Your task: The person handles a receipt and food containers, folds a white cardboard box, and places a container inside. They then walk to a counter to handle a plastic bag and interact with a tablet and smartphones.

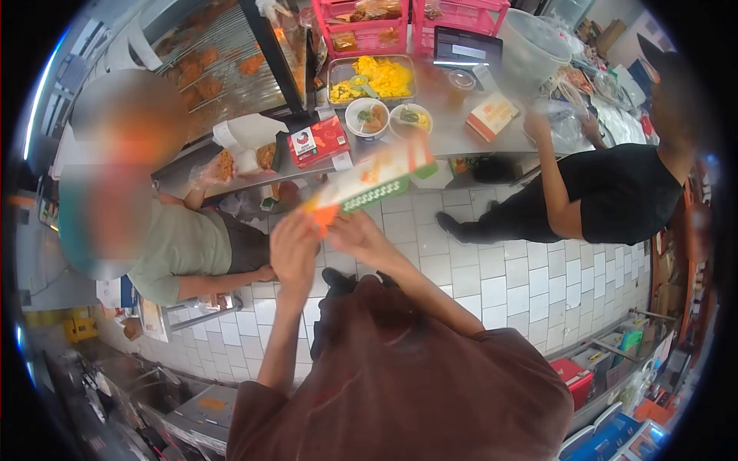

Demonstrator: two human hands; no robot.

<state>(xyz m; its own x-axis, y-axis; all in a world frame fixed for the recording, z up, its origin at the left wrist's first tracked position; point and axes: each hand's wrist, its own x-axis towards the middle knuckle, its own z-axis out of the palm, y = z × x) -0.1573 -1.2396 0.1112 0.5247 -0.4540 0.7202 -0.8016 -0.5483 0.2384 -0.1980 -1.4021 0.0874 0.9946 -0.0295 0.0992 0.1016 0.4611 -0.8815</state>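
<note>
In front of me, both my hands hold a white, green and orange cardboard food box (377, 182), tilted and partly unfolded, with its far end smeared by motion. My left hand (292, 250) pinches the orange flap at the near end. Close beside it, my right hand (355, 237) grips the lower edge of the same end. Beyond the box, on the counter (453, 150), are a red box (318, 142) and two round bowls of food, the left bowl (367, 119) and the right bowl (410, 121).
A tray of yellow food (377, 77) with a spoon stands behind the bowls. An orange-and-white box (492, 115) and a lidded cup (461, 83) are to the right. One co-worker (184, 238) stands left, handling fried food; another (615, 192) stands right, handling plastic bags.
</note>
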